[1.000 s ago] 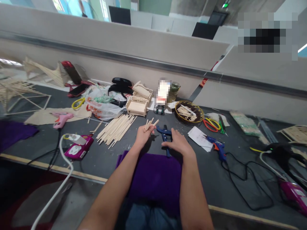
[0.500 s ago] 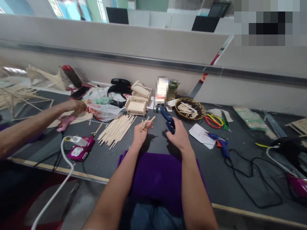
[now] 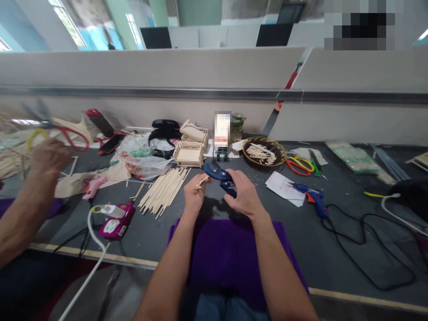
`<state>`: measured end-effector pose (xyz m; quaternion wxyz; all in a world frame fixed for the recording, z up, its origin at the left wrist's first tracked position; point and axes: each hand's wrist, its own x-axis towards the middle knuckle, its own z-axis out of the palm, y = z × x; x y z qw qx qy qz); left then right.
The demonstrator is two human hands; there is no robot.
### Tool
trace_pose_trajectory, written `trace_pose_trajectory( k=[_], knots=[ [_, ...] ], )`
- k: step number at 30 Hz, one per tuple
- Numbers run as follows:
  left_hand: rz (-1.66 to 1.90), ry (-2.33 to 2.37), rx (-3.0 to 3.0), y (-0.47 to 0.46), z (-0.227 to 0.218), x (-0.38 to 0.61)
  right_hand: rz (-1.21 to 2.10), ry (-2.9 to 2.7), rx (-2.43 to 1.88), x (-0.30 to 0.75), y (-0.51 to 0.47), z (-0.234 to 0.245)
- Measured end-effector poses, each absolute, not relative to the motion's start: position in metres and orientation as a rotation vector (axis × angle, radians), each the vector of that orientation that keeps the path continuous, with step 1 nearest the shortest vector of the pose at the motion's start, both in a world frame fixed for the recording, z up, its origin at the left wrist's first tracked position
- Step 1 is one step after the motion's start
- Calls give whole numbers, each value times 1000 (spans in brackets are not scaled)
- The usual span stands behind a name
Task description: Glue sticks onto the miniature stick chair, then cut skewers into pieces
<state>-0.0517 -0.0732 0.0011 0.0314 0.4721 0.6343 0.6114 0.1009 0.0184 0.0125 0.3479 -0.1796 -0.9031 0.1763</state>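
My left hand is closed on a few short wooden sticks, their tips pointing right. My right hand grips the handles of a blue cutter, whose head sits right beside the stick tips. Both hands hover over the dark grey table, just beyond a purple cloth in front of me. A pile of long wooden sticks lies to the left of my left hand.
A co-worker's hand at the far left lifts red-handled scissors. A small wooden model, a plastic bag, a basket of sticks, a blue glue gun, a pink glue gun and cables lie around.
My right hand picked the blue cutter up off the table and brought it to the sticks in my left hand. A co-worker's arm reached in from the left and lifted scissors.
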Motion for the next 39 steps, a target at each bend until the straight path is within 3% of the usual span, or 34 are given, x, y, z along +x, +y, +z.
trace_pose_trajectory(
  k=[21,39],
  knots=[
    [1813,2179,1768,-79,-13,-58,485,-2347,-444,99,19,8],
    [1407,2370,1855,-75,-23,-61,650,-2373,-681,90,33,-23]
  ],
)
